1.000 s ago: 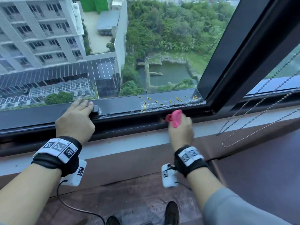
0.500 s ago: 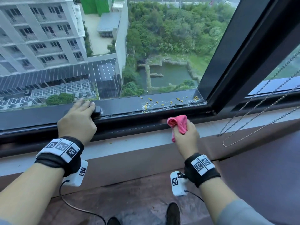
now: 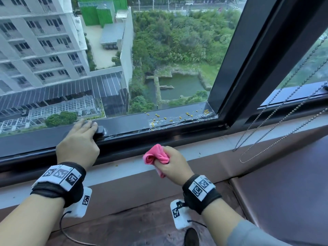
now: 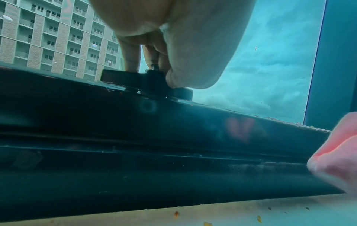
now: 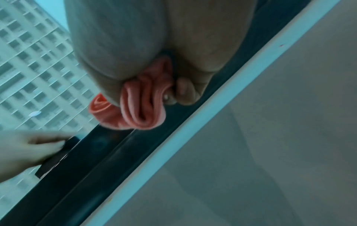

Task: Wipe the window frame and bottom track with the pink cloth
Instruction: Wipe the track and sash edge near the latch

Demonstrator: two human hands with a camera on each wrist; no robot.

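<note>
Left hand (image 3: 78, 148): black fabric wrist band (image 3: 58, 189) bearing a row of white tiles printed with black square codes. A white camera box (image 3: 79, 203) with one such code hangs under the wrist; a black cable (image 3: 71, 237) runs from it. Right hand (image 3: 173, 166): identical black band (image 3: 201, 192), coded white tiles, white box (image 3: 179, 217) with black lead. Grey sleeve (image 3: 252, 235) covers the right forearm. A dark shoe (image 3: 191, 237) shows below.
</note>
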